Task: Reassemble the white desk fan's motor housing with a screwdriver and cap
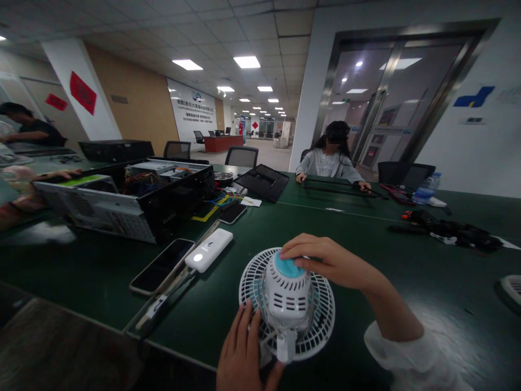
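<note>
Dark green tabletop (195, 320) spreads beneath everything, in an office lit by ceiling panels (246, 62). On it, right before me, the white fan (290, 303) lies with its round grille (328, 326) downward and its motor housing up. My right hand (325, 259) reaches in from two o'clock, thumb and fingers bent onto the blue cap (286, 266) on top; whether they pinch it or merely rest, I cannot tell. My left hand (240, 353) is at seven o'clock, fingers stretched along the grille's rim, thumb near a white piece (286, 345) at the fan's near end; I cannot tell if it grasps anything.

Outward from the fan, a white power bank (209, 250) lies at ten o'clock with a black phone (163, 266) just beyond it, and a second phone (233, 213) at eleven. Farther toward ten stands an uncovered computer case (150, 217). At one o'clock a seated person (331, 160) holds a thin black frame (334, 189); a water bottle (426, 190) is at two.
</note>
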Tool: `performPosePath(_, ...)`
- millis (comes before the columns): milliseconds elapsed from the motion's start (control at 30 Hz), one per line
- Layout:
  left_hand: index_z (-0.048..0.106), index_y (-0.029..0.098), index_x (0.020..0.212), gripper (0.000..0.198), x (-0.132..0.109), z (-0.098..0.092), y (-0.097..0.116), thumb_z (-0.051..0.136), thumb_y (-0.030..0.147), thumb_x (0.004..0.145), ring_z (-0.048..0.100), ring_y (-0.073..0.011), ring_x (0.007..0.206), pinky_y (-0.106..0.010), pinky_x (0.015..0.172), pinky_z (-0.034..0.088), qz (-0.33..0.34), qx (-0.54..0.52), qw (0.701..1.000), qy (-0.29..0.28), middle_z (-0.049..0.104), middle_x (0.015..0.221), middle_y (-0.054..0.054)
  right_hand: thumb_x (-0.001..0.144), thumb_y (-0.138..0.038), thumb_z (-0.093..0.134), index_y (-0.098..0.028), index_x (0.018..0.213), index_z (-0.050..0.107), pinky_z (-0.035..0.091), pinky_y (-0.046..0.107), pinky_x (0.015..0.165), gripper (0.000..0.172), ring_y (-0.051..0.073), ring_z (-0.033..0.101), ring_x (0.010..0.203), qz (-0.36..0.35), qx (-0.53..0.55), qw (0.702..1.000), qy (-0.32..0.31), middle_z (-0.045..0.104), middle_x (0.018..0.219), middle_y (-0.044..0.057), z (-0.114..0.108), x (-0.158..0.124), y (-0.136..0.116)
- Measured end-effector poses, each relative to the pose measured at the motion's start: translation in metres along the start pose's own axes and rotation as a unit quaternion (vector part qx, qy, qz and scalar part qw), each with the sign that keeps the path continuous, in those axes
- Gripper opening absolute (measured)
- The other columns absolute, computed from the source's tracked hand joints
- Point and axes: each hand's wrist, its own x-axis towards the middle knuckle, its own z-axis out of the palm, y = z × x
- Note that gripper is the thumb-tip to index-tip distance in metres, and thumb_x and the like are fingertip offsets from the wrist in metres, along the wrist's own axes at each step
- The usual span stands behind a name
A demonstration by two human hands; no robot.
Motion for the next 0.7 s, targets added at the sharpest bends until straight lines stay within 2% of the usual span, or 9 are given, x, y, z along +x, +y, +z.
performPosePath(267,0.047,0.006,0.121,0.068,0.000,-0.001,0.001,0.053,0.055,0.073,0.051,-0.0278,0.112,-0.034,0.081,0.048,0.012,0.021,1.000,-0.004,0.054,0.123,-0.016,0.084,-0.019,0.056,-0.019,0.109,0.061,0.042,0.028,0.090,0.025,0.013,0.054,0.106,-0.011,0.055,0.998,-0.004,0.063,0.113,0.006,-0.005,-0.004,0.012)
performPosePath(500,0.046,0.006,0.121,0.067,0.000,0.000,-0.001,0.051,0.054,0.075,0.051,-0.0283,0.111,-0.035,0.081,0.047,0.009,0.016,1.000,-0.005,0.054,0.123,-0.017,0.087,-0.022,0.052,-0.019,0.100,0.063,0.039,0.027,0.088,0.018,0.012,0.052,0.102,0.004,-0.022,1.000,-0.021,0.061,0.111,0.005,-0.005,-0.003,0.003)
performPosePath(700,0.046,0.009,0.122,0.065,-0.002,0.001,-0.001,0.053,0.054,0.075,0.050,-0.0284,0.112,-0.035,0.082,0.046,0.003,-0.010,1.000,-0.001,0.054,0.123,-0.015,0.085,-0.025,0.055,-0.018,0.094,0.062,0.041,0.027,0.081,0.014,0.014,0.053,0.092,0.022,-0.078,0.997,0.012,0.057,0.097,0.004,0.001,0.003,0.001)
